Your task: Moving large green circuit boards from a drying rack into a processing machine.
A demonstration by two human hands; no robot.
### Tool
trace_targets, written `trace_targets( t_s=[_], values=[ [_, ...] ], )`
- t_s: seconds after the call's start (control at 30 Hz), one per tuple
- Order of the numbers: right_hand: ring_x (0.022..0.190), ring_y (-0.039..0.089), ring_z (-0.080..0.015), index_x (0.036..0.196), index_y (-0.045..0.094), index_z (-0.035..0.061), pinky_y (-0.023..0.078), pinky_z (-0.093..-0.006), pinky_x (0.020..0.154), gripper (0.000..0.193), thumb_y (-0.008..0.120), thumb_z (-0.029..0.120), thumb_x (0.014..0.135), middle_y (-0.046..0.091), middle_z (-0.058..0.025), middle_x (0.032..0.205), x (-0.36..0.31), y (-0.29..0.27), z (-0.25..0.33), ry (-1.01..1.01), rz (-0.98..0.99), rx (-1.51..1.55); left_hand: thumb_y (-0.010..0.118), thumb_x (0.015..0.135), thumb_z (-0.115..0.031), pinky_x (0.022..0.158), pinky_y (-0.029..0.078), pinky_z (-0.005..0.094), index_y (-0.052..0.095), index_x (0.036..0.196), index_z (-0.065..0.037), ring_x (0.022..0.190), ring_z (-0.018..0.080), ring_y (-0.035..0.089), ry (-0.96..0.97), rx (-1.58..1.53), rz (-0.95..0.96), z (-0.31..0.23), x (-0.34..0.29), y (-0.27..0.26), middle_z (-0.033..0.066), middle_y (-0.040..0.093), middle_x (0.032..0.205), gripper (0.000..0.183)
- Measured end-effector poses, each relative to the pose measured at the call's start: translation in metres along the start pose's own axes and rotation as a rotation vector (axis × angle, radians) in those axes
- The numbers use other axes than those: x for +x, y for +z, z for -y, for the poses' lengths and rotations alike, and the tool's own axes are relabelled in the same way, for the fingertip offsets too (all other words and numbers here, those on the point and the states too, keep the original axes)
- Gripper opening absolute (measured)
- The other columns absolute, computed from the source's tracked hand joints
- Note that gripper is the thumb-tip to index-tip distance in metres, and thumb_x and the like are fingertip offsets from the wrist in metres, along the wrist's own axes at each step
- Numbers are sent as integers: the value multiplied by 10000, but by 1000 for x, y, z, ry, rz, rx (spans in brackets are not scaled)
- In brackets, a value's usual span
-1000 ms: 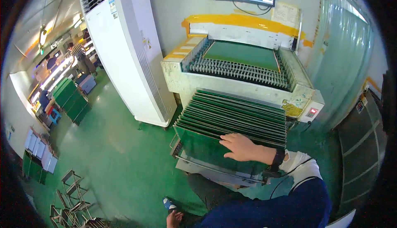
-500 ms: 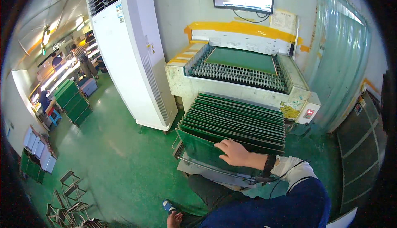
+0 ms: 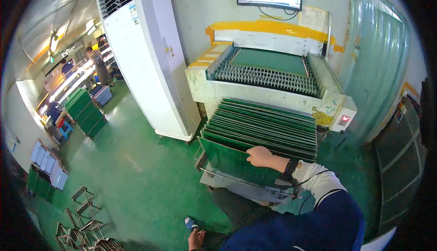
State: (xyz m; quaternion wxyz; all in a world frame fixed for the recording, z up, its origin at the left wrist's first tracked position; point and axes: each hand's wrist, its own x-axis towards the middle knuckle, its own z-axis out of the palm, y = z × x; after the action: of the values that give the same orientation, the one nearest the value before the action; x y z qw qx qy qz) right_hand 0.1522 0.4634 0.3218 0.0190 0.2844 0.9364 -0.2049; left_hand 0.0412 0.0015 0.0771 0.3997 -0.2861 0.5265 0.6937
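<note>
At the top edge of the front green panel (image 3: 223, 153), my right hand (image 3: 260, 156) is closed, fingers over the edge. That panel leans at the near end of a metal rack (image 3: 246, 185) holding several more upright green panels (image 3: 266, 121) in a row. Low in the view, my left hand (image 3: 196, 239) hangs beside my foot in a blue and white slipper (image 3: 190, 223). Its fingers are too small and indistinct to read.
Behind the rack stands a roller machine (image 3: 266, 91) with a flat green panel (image 3: 268, 62) on its rollers. A tall white air conditioner (image 3: 141, 60) is to the left. Metal frames (image 3: 84, 219) lie lower left; people work at a lit bench (image 3: 75, 80) far off.
My right hand has come down from above the front panel, its fingers closing on the top edge. The view has shifted slightly; my left hand stays low.
</note>
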Motion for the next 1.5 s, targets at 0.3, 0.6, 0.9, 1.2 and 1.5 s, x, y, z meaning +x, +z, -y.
trace_targets(
  t_s=[0.3,0.6,0.9,1.2,1.5],
  values=[
    [850,612,-376,899,665,54,480,-477,747,256,620,252,745,642,-210,869,-9,-91,25,-69,-106,-80,515,936,-273,681,530,347,432,1154,18,872,322,643,-19,59,267,12,72,-45,225,617,1017,373],
    [880,599,-387,969,653,18,470,-449,754,349,639,299,763,630,-231,906,-38,-189,30,-60,-156,-86,506,939,-360,644,495,310,475,1220,-65,835,222,635,-89,137,198,13,90,-50,139,652,1070,408],
    [844,645,-225,1060,626,-5,506,-349,763,286,640,153,822,672,-103,931,-58,-246,-34,-87,-547,1003,512,936,-326,699,498,354,435,1168,-22,928,321,617,-75,83,252,13,91,-50,210,597,1063,391],
    [940,595,-213,1075,561,35,488,-389,862,244,606,84,840,626,-75,1021,-20,-187,-95,-171,-496,1838,468,956,-341,800,500,367,476,1258,-98,1003,245,610,-117,220,180,3,51,-18,130,625,1141,388],
    [841,581,-262,973,498,-24,535,-363,789,152,563,83,887,571,-140,941,41,-91,-100,227,-478,2120,621,861,-282,637,495,288,658,909,-68,724,176,609,80,132,198,4,23,-6,53,657,754,223]
  ],
)
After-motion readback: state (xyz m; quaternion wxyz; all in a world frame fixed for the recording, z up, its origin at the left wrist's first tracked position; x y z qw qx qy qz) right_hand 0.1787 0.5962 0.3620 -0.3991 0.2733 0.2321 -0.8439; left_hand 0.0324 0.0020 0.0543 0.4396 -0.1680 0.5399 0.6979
